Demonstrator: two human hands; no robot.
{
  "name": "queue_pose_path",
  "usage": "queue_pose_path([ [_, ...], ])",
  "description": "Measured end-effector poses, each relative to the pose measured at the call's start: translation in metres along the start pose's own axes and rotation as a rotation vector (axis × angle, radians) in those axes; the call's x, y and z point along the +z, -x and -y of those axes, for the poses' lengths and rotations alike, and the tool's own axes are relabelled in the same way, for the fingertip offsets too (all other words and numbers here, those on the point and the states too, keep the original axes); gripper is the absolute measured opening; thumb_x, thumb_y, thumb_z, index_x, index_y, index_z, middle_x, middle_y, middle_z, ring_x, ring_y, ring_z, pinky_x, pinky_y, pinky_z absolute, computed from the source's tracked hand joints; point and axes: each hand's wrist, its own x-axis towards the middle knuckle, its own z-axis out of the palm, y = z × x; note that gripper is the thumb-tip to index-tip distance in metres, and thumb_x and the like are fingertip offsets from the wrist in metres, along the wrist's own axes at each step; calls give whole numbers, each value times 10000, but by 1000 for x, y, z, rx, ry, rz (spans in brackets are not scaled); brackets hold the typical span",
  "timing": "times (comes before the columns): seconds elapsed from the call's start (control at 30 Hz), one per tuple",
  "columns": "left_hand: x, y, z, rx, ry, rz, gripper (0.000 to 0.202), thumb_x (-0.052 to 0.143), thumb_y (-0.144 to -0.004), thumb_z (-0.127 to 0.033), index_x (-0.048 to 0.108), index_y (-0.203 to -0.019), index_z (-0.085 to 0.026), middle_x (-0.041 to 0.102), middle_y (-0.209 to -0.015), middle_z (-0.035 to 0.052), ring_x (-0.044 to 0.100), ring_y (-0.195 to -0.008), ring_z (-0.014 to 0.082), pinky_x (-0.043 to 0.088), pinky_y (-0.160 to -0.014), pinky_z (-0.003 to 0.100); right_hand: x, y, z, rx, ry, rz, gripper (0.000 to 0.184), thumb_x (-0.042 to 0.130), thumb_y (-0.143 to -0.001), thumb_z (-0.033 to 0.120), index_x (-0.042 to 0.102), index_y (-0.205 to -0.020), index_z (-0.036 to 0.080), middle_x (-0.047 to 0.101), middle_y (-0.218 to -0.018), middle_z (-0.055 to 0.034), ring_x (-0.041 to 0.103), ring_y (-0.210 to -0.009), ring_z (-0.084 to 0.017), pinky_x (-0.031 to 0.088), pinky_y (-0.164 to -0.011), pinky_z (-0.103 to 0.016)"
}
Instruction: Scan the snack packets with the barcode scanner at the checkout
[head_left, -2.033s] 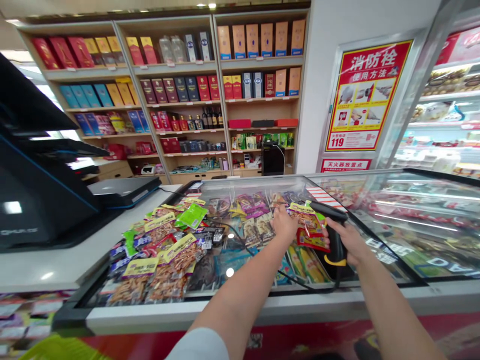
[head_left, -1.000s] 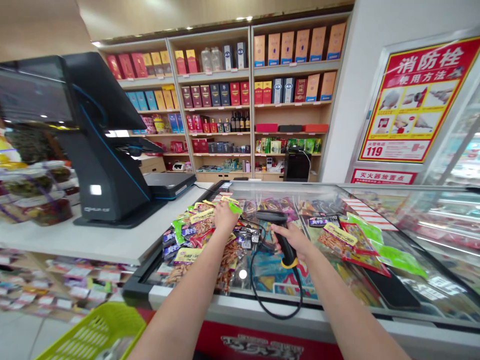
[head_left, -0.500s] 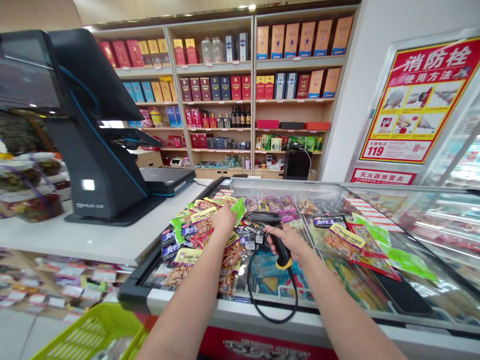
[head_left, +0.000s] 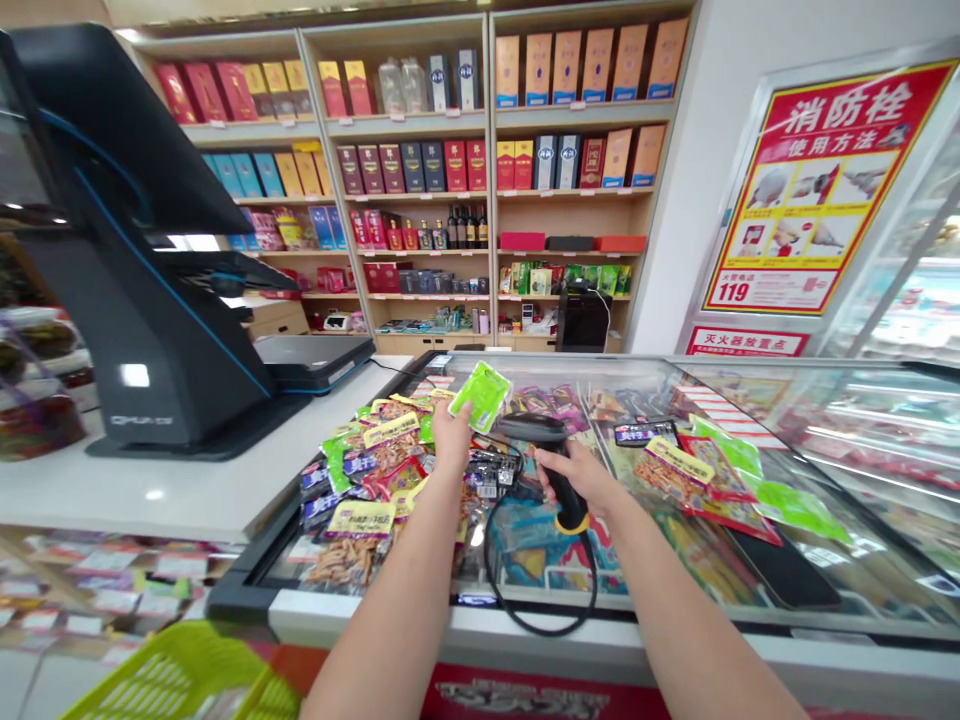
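My left hand (head_left: pixel 453 436) pinches the lower left corner of a bright green snack packet (head_left: pixel 484 397), raised above the glass freezer top. Fingers of my right hand (head_left: pixel 574 472) wrap round the handle of a black barcode scanner (head_left: pixel 534 430), its head turned left toward the packet. The scanner's black cable (head_left: pixel 491 575) loops down over the glass. Left of and beneath my left hand lies a pile of snack packets (head_left: pixel 390 430), with yellow, green and dark labels. Several more packets (head_left: pixel 679 470) rest on the glass right of my right hand.
A dark phone (head_left: pixel 784 570) lies on the freezer (head_left: pixel 555 625) at right. The checkout terminal (head_left: pixel 172 330) and a flat scale (head_left: pixel 315 360) stand on the white counter (head_left: pixel 217 490) at left. A yellow-green basket (head_left: pixel 172 680) is low at left; stocked shelves (head_left: pixel 487 120) line the back.
My left hand has lifted the green packet up from the pile, and its face now shows. The scanner stays in my right hand. The view has shifted slightly right.
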Motion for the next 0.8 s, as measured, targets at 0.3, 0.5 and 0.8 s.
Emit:
queue_pose_path([
  [0.3,-2,-4,1,-45,3,20,195,671,-673,-317,551,-753,-186,592,-605,-46,572,-573,134,501,-635,276,2,5,3,-17,132,39,429,774,-647,547,546,-696,187,567,-524,40,507,-391,-94,420,-392,-226],
  [0.5,-3,-1,-1,-9,-79,37,108,636,-684,-258,575,-725,-179,572,-581,-50,554,-577,132,489,-650,270,3,4,2,-6,135,28,420,774,-647,538,533,-670,195,570,-513,43,503,-385,-91,424,-385,-221],
  [0.8,-6,-1,0,-20,-115,26,121,646,-681,-269,577,-719,-176,600,-588,-28,571,-575,149,471,-610,269,3,3,3,3,164,24,443,770,-639,559,541,-601,181,558,-504,34,498,-386,-87,441,-394,-229],
])
